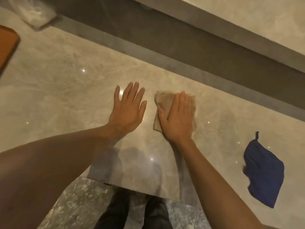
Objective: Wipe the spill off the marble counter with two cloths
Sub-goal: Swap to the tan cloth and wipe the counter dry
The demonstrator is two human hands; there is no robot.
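On the glossy beige marble counter (66, 90), a blurred clear plastic bag or packet (37, 15) lies at the far left corner with something pale inside it; what that is cannot be told. Near it, at the left edge, the rounded corner of an orange-brown tray or board (7, 47) shows. The folded tan cloth (165, 103) lies flat on the counter near the middle, and the right hand (178, 118) rests palm-down on top of it, fingers straight and pressed together, the thumb lying across the cloth's near left part; the hand presses rather than grasps, and the cloth's far edge and left side stick out from under it. The left hand (127, 109) lies just beside the cloth, apart from it, flat on the bare marble with fingers spread and holding nothing. The crumpled dark blue cloth (262, 172) with a small loop lies well to the right, near the counter's front edge, touched by neither hand.
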